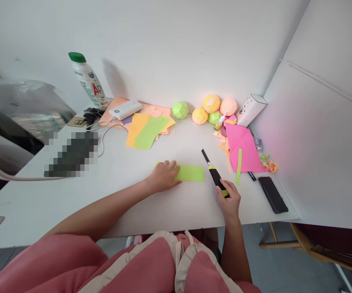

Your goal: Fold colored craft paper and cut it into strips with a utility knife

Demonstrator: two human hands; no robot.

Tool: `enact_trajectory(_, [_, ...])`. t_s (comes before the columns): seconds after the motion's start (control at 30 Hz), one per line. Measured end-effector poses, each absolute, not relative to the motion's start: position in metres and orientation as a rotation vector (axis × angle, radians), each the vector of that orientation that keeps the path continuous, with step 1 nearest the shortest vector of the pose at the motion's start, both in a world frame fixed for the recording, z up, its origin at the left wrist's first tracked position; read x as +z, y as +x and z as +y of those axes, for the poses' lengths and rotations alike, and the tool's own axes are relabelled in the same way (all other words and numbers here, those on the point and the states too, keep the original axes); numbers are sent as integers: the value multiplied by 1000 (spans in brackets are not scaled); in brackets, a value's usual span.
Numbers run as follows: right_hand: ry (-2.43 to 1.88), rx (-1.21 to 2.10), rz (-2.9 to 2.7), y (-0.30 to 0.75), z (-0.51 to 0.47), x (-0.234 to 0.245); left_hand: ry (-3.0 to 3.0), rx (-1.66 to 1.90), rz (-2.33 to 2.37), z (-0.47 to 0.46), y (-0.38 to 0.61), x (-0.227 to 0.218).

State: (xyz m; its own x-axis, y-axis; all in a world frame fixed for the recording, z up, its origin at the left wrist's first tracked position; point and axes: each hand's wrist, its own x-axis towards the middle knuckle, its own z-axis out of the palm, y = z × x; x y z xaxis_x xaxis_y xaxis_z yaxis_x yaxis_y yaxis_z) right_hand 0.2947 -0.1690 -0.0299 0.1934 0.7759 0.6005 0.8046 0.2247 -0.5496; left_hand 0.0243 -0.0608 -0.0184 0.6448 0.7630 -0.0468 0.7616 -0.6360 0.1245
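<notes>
My left hand [164, 176] lies flat on a light green paper strip [192, 173], its fingers stretched out over the strip's left part. My right hand [229, 199] is wrapped round the black and yellow-green handle of a utility knife [215, 176]. The knife's dark blade is slid out and points away from me, up and to the left. It is just right of the strip's right end and does not touch the strip. A narrow green paper offcut [239, 166] lies to the right of the knife, partly over a pink paper sheet [246, 148].
Behind, orange and green papers [150, 132] lie under a white power bank [125, 110], beside a bottle [87, 79]. Several faceted paper balls [211, 103] and a glue bottle [220, 121] sit near the wall. A black case [273, 195] lies at the right edge.
</notes>
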Motion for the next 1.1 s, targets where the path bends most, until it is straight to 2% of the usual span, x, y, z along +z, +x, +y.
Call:
enact_trajectory(0.1, [-1530, -40, -1547, 294, -169, -29, 2619, 38, 1456, -60, 27, -24])
enact_trajectory(0.23, [-1524, -25, -1572, 295, -170, -30, 2653, 110, 1401, -54, 29, -25])
enact_trajectory(0.43, [-1515, -4, -1593, 293, -169, -29, 2828, 445, 977, -40, 23, -38])
enact_trajectory(0.8, [-1440, 434, -1850, 326, -240, -7, 2732, 526, 1171, -29, 19, -52])
enact_trajectory(1.1, [-1433, 431, -1918, 318, -268, -4, 2703, 524, 1167, -28, 19, -56])
